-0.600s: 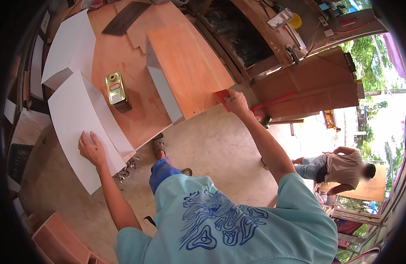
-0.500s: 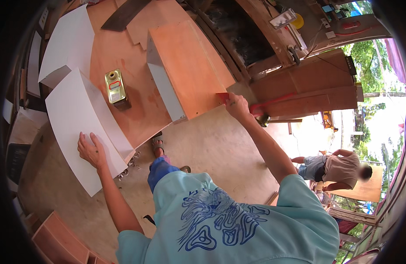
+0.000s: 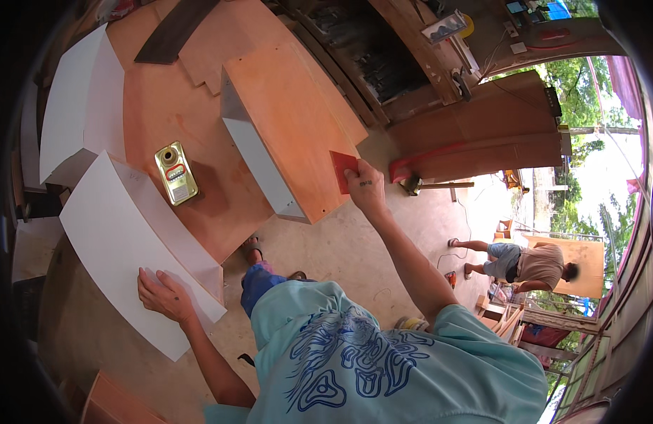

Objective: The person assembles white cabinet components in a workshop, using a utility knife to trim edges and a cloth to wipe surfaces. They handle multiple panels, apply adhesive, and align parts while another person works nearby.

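My left hand [image 3: 165,295] lies with its fingers stretched out on the white outer face of a long box-shaped piece [image 3: 114,240]. In my right hand [image 3: 367,187] is a flat red square scraper [image 3: 343,171], pinched by its edge. It lies over the bare orange-brown plywood face of another box piece [image 3: 284,120], near its right end. This piece has a white inner side. A gold rectangular tin [image 3: 176,173] with a round opening on top stands between the two pieces on the plywood tabletop [image 3: 206,233].
Another white box piece [image 3: 72,106] lies at the far left. A dark strip [image 3: 174,32] rests at the back of the table. Brown boards [image 3: 482,127] stand right of the table. Further right, another person [image 3: 538,265] bends over a plywood sheet [image 3: 584,261].
My right hand has drawn the red scraper inward from the plywood's end, so more of it shows. My left hand stays flat on the white piece. The whole view has shifted.
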Demonstrator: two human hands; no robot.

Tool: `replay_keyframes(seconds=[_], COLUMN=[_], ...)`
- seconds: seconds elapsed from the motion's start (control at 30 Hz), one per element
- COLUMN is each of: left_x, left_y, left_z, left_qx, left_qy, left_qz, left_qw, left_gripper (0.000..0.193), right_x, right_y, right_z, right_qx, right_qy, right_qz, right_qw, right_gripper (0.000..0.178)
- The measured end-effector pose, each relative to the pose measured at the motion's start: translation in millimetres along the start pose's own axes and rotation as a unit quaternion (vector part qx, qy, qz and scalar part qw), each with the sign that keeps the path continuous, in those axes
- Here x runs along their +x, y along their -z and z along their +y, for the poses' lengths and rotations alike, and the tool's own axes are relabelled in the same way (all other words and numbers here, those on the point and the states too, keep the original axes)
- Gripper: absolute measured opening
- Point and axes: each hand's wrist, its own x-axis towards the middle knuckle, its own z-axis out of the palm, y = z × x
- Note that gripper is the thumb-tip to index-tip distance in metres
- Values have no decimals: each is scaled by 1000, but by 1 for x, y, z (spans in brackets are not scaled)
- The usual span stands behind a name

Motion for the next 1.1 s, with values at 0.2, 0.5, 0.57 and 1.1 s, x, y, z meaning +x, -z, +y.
replay_keyframes(seconds=[0.2,0.5,0.57,1.1], left_x=[-1,2,0,3], left_y=[2,11,10,9], left_z=[2,14,11,10], left_qx=[-4,23,13,6], left_qy=[-14,-1,3,-10], left_qz=[-22,-42,-47,-23], left_qw=[1000,999,999,1000], left_gripper=[38,37,37,36], right_x=[100,19,5,70], right_y=[-4,-109,-119,-109], right_z=[56,-81,-106,-142], right_qx=[-35,-134,-99,13], right_qy=[45,199,216,286], right_qz=[1,-109,-157,-111], right_qw=[998,965,959,952], right_gripper=[21,17,15,12])
